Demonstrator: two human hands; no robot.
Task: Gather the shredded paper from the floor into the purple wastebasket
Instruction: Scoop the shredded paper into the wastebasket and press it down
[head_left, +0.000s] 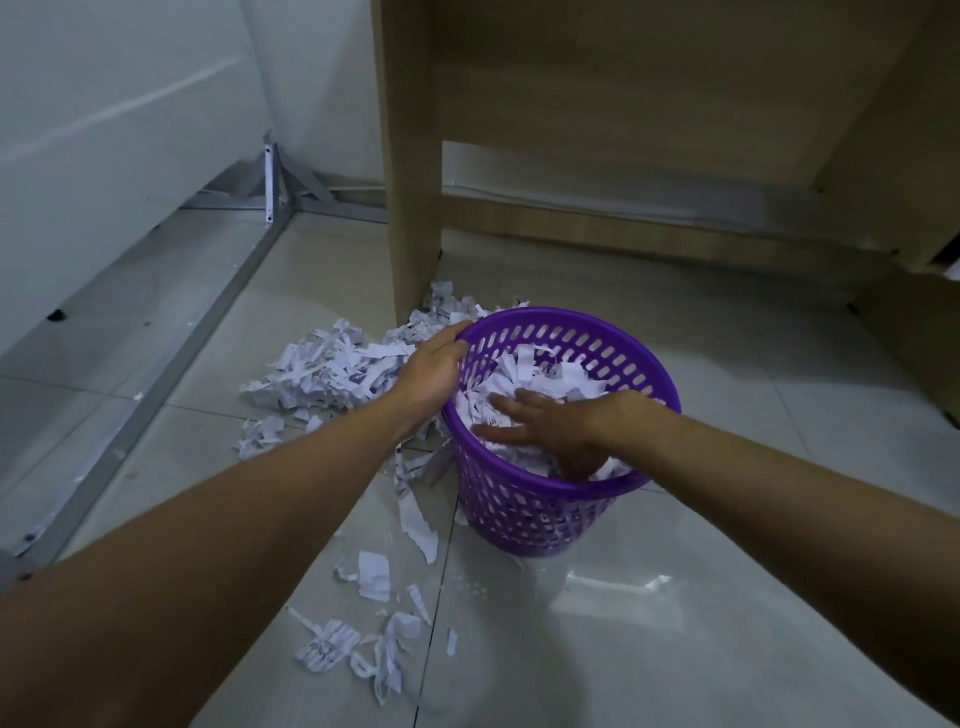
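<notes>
A purple perforated wastebasket stands upright on the tiled floor, holding a mound of shredded paper. My left hand grips the basket's far-left rim, fingers curled over the edge. My right hand lies inside the basket with straight, spread fingers pressing flat on the paper. A large pile of white shreds lies on the floor left of the basket. Smaller scattered strips lie in front of it near my left forearm.
A wooden desk leg stands just behind the basket, with the desk's back panel to the right. A white wall and metal floor rail run along the left. Glossy tiles stretch to the right of the basket.
</notes>
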